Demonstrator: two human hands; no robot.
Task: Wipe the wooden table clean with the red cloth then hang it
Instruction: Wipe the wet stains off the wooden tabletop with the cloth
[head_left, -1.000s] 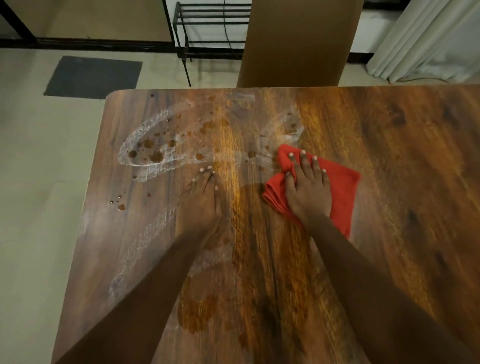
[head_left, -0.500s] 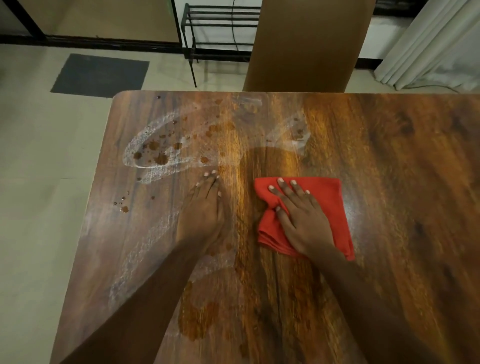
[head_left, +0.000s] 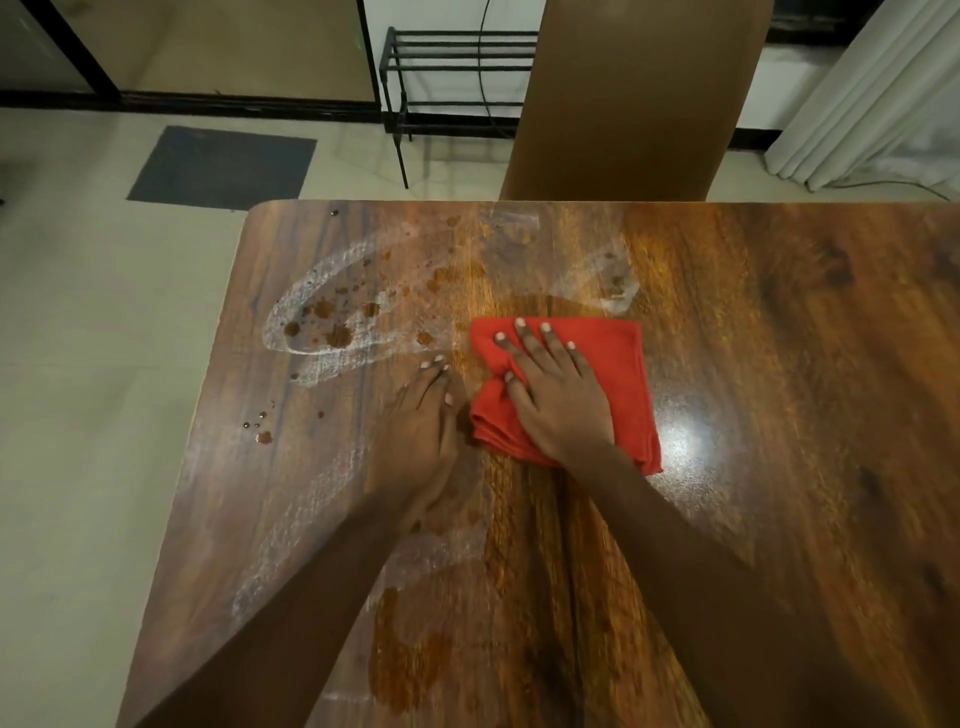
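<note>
Head view: right hand (head_left: 558, 400) lies flat, fingers spread, pressing the folded red cloth (head_left: 618, 364) onto the wooden table (head_left: 779, 364). The left hand (head_left: 421, 431) rests open just left of the cloth. Wiping looks partly done: brown splatter (head_left: 324, 319) lies left of the cloth, and a puddle (head_left: 410, 660) lies nearer the person. Hanging is not yet done. A chair back (head_left: 634, 93) stands beyond the cloth.

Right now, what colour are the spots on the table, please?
The spots are reddish-brown; the head view shows them.

A dark grey flat mat (head_left: 223, 166) lies on the pale smooth floor (head_left: 104, 322). A black metal rack (head_left: 457, 78) stands by the white wall (head_left: 426, 13). Next to it is a tall brown board (head_left: 634, 93). Long white curtains (head_left: 872, 104) hang on the right.
</note>
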